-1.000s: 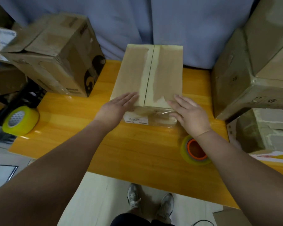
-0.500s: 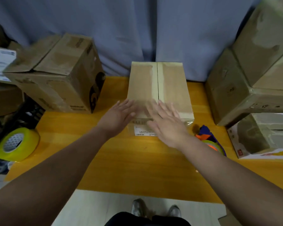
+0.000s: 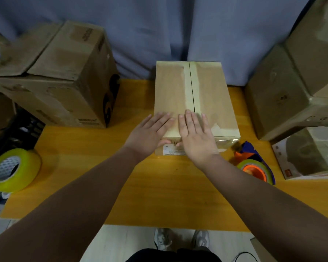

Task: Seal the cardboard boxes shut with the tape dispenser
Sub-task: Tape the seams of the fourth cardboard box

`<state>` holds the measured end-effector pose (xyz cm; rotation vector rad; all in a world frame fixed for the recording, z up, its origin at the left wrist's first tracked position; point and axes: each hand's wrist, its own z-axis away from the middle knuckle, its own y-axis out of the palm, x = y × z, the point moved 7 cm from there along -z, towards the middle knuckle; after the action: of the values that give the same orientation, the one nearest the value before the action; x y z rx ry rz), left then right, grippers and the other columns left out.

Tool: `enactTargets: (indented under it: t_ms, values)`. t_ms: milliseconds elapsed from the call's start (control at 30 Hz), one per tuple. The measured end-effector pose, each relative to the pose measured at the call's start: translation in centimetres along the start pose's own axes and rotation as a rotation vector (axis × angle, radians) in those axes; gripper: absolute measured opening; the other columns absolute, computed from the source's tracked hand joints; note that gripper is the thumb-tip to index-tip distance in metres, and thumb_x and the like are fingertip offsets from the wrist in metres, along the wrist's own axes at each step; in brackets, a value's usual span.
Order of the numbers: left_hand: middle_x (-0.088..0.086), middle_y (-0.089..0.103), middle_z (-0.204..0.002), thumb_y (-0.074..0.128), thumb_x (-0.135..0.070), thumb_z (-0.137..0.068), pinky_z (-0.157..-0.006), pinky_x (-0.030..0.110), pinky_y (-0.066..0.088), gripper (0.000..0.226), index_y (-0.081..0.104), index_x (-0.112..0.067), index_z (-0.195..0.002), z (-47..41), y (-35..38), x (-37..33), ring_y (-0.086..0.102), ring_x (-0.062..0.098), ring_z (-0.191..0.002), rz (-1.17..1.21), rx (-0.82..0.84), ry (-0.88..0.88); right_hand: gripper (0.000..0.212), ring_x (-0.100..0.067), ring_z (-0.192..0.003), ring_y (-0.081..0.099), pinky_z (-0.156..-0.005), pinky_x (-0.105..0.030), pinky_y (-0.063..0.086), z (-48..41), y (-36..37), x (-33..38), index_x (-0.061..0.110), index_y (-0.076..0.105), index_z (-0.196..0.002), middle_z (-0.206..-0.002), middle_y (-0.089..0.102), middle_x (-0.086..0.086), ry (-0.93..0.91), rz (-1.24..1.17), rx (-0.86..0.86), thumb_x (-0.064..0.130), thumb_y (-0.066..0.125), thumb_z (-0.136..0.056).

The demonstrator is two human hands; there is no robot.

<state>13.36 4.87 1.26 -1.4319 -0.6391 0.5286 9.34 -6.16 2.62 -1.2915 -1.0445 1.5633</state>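
Observation:
A tan cardboard box (image 3: 206,95) stands in the middle of the yellow table (image 3: 159,186), its two top flaps closed along a centre seam with a pale tape strip over it. My left hand (image 3: 150,134) lies flat, fingers spread, on the near left corner of the box top. Beside it, my right hand (image 3: 196,136) presses flat over the near end of the seam. Both hands hold nothing. The tape dispenser (image 3: 254,163), orange and blue with a yellow-green roll, lies on the table just right of my right wrist.
A large brown box (image 3: 64,82) sits at the table's left. Stacked taped boxes (image 3: 292,87) crowd the right side, with a white carton (image 3: 311,154) below them. A spare yellow tape roll (image 3: 13,170) rests off the left edge. Blue curtain behind.
My right hand has slid left from the box's near right corner onto the centre seam, next to my left hand. The view has shifted, bringing the dispenser fully into sight.

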Motion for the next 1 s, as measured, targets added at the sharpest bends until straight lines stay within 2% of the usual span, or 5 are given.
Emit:
enactTargets:
  t_ms: [100,267,400,867,1000]
  values:
    - [0.001,-0.003,-0.156,0.024,-0.056,-0.089,-0.118,0.038,0.005,0.075,-0.006,-0.018,-0.146,0.2,0.2,-0.1,0.006,0.021,-0.147,-0.047,0.049,0.005,0.076,-0.039,-0.145,-0.008,-0.111,-0.052,-0.017,0.2,-0.2,0.1,-0.002,-0.024,-0.144,-0.155,-0.013,-0.029,-0.01,0.013,0.025,0.04,0.023,-0.101]
    - [0.011,0.031,-0.153,0.013,-0.063,-0.092,-0.115,0.044,0.018,0.08,0.031,-0.007,-0.147,0.0,-1.4,-1.1,0.029,0.026,-0.142,-0.041,0.066,-0.045,0.076,-0.024,-0.147,-0.011,-0.113,-0.053,-0.019,1.2,-1.1,-3.4,0.028,-0.012,-0.151,-0.16,-0.009,-0.007,-0.102,-0.162,0.055,0.067,-0.002,-0.086]
    - [0.004,0.006,-0.161,0.005,-0.057,-0.095,-0.118,0.035,-0.001,0.07,0.011,-0.018,-0.153,-2.4,-3.3,-4.8,0.001,0.018,-0.148,0.102,0.029,0.01,0.082,-0.022,-0.147,-0.013,-0.111,-0.053,-0.022,2.8,-0.5,-8.5,0.036,0.0,-0.152,-0.161,-0.007,-0.003,-0.067,-0.232,0.087,0.069,-0.016,-0.078]
    - [0.006,-0.008,-0.16,0.012,-0.061,-0.089,-0.117,0.035,-0.006,0.08,-0.016,-0.014,-0.147,-6.9,-1.8,-8.7,-0.006,0.024,-0.147,-0.071,0.034,0.031,0.088,-0.03,-0.147,-0.006,-0.113,-0.056,-0.01,2.9,4.2,-10.4,0.011,-0.008,-0.152,-0.16,-0.006,-0.013,0.087,-0.137,0.003,0.061,0.03,-0.091]
    - [0.011,-0.016,-0.158,0.022,-0.063,-0.092,-0.116,0.038,-0.009,0.087,-0.025,-0.011,-0.143,-6.6,-1.9,-9.1,-0.012,0.028,-0.146,-0.124,0.096,0.005,0.082,-0.024,-0.148,-0.006,-0.116,-0.044,-0.012,3.6,3.8,-11.5,0.02,0.005,-0.154,-0.161,-0.003,-0.004,-0.024,-0.422,-0.036,0.064,0.034,-0.091]
